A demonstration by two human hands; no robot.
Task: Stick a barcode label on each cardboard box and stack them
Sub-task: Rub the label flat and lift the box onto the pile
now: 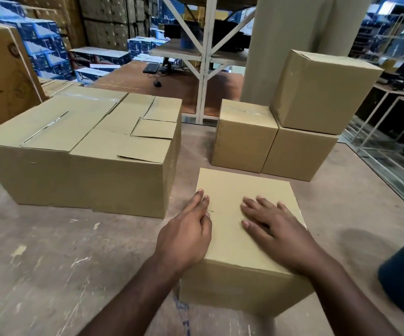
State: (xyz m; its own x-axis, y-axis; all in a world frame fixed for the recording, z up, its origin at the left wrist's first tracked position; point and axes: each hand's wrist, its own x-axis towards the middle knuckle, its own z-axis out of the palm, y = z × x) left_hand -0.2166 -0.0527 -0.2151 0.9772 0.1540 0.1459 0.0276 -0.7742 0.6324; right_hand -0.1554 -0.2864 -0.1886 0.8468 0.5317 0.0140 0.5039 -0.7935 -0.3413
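The small cardboard box sits on the table directly under both hands — right hand flat on its top, fingers spread, left hand loosely cupping its left edge — the three-box stack just beyond it.

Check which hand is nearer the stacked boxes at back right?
Right. The right hand lies flat on the near box top, below the stacked boxes; the left hand sits at its left edge, farther away.

big boxes left, box stack behind
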